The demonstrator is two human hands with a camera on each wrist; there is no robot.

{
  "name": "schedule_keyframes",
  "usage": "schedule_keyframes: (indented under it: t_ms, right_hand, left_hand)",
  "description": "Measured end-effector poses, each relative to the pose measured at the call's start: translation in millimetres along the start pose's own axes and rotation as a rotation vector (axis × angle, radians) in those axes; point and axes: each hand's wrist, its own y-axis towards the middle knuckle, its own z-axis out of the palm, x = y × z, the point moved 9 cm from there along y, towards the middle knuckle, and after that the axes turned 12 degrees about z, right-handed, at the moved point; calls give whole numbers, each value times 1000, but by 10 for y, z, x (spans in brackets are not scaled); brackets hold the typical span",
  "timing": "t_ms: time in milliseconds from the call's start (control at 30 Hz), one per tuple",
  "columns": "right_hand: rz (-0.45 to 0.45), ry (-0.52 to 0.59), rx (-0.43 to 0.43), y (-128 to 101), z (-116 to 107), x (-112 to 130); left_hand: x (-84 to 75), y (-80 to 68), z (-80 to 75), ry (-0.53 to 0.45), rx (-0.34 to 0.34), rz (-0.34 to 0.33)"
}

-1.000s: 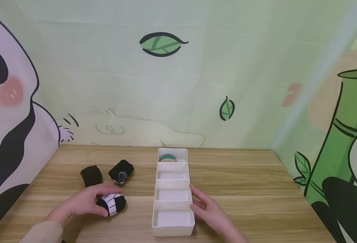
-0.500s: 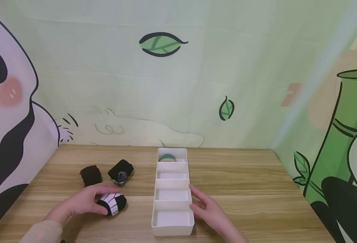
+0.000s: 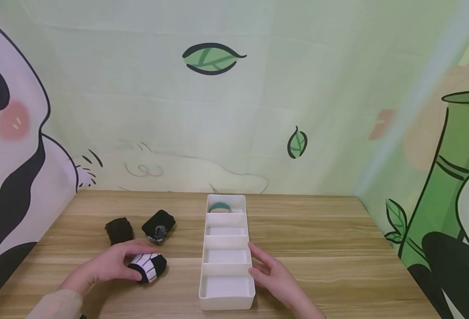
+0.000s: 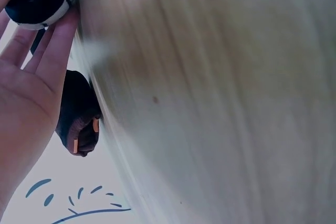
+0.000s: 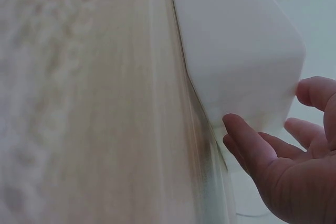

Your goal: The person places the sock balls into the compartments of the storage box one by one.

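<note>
My left hand (image 3: 114, 263) grips a rolled pair of black socks with a white, black-lined patch (image 3: 148, 267) between thumb and fingers, low over the table at the left. The left wrist view shows the same sock roll (image 4: 39, 1) at the top left, partly covered by the thumb. On the right, the fairly straight fingers of my right hand (image 3: 272, 274) rest against the side of a long white divided box (image 3: 227, 304). From the right wrist view, fingertips meet the white box wall (image 5: 236, 40). A teal and beige roll (image 3: 220, 207) sits in its farthest compartment.
Behind my left hand lie two more dark sock rolls, a plain dark one (image 3: 119, 230) and a black one with a grey patch (image 3: 159, 225). The wooden table (image 3: 322, 230) ends at a cartoon-printed backdrop (image 3: 258, 102).
</note>
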Motion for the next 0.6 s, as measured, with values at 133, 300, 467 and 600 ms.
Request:
schedule_keyframes:
  t_ms: [133, 300, 467, 600]
  right_hand:
    - [-1, -1, 2, 7, 1, -1]
    - [0, 6, 4, 5, 1, -9]
    - [5, -2, -3, 9, -3, -5]
    - [10, -9, -8, 12, -15, -13]
  left_hand:
    - [0, 9, -2, -7, -2, -11]
    - [3, 35, -1, 10, -12, -35]
    - [-6, 67, -19, 71, -47, -40]
    - [-41, 93, -40, 115, -90, -14]
